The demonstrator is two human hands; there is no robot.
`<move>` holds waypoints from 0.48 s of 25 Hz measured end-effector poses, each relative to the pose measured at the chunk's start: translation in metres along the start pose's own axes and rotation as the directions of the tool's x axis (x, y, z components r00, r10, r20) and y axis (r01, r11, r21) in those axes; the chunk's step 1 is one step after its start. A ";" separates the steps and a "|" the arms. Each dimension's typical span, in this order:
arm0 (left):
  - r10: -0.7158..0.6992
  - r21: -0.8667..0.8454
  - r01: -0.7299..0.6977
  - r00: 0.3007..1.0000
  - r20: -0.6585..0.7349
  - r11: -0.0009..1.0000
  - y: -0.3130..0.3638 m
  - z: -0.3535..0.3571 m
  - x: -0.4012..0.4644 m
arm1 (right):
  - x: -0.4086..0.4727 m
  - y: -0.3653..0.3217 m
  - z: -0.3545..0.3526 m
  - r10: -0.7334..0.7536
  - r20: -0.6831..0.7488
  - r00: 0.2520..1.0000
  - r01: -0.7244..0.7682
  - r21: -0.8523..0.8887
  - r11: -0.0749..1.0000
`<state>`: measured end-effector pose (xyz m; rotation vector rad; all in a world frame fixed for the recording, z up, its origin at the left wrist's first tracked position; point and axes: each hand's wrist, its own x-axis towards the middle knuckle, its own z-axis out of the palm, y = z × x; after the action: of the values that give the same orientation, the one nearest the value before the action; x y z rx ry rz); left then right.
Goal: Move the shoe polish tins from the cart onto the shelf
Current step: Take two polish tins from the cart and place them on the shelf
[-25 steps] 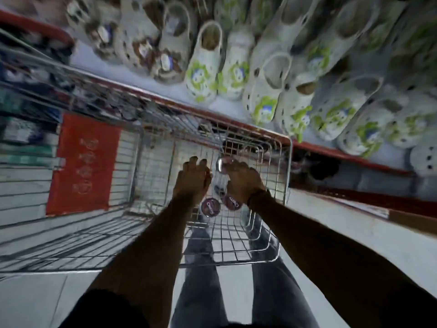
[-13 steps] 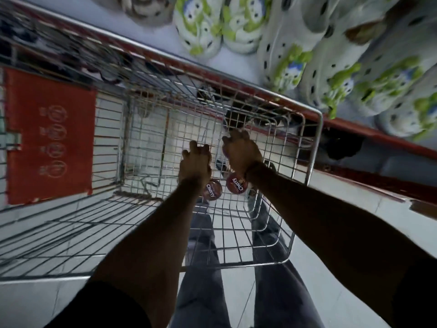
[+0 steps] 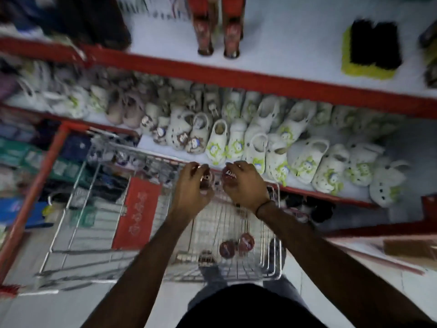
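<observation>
The person holds both hands above the far end of the wire cart (image 3: 272, 235), close to each other. The left hand (image 3: 192, 192) is clenched around one shoe polish tin (image 3: 208, 177), whose dark red lid shows between the fingers. The right hand (image 3: 246, 185) is clenched around a second tin (image 3: 229, 175) of the same kind. The two held tins are just beside each other, at the level of the cart's far rim. On the bottom of the cart lie three more tins (image 3: 246, 241): two dark red lids touch each other, and a third, blurred one is near them to the left. Behind the cart, a shelf (image 3: 165, 145) with a red edge carries many white clogs (image 3: 305, 159). On the upper shelf (image 3: 283, 43) stand two dark red bottles (image 3: 204, 24) and one black brush with a yellow back (image 3: 371, 48).
</observation>
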<state>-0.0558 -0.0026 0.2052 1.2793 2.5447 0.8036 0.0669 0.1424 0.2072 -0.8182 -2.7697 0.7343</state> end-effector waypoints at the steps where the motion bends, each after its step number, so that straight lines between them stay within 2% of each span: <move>1: 0.044 -0.033 -0.046 0.998 -0.044 0.998 0.012 -0.015 0.009 | 0.002 -0.006 -0.021 -0.011 -0.072 0.997 0.013 0.025 1.000; 5: 0.241 -0.068 -0.260 0.947 -0.211 0.963 0.070 -0.062 0.045 | 0.008 -0.016 -0.109 -0.015 -0.295 0.955 0.024 0.027 0.999; 8: 0.293 -0.089 -0.333 0.907 -0.303 0.939 0.120 -0.080 0.080 | 0.024 -0.009 -0.169 0.006 -0.418 0.908 -0.015 -0.019 1.000; 12: 0.340 -0.161 -0.399 0.891 -0.301 0.902 0.174 -0.084 0.130 | 0.046 0.014 -0.221 0.032 -0.492 0.870 -0.066 -0.053 0.996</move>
<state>-0.0489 0.1516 0.3796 1.7103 2.3315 1.3807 0.0980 0.2687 0.3923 -0.9383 -2.3292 0.3683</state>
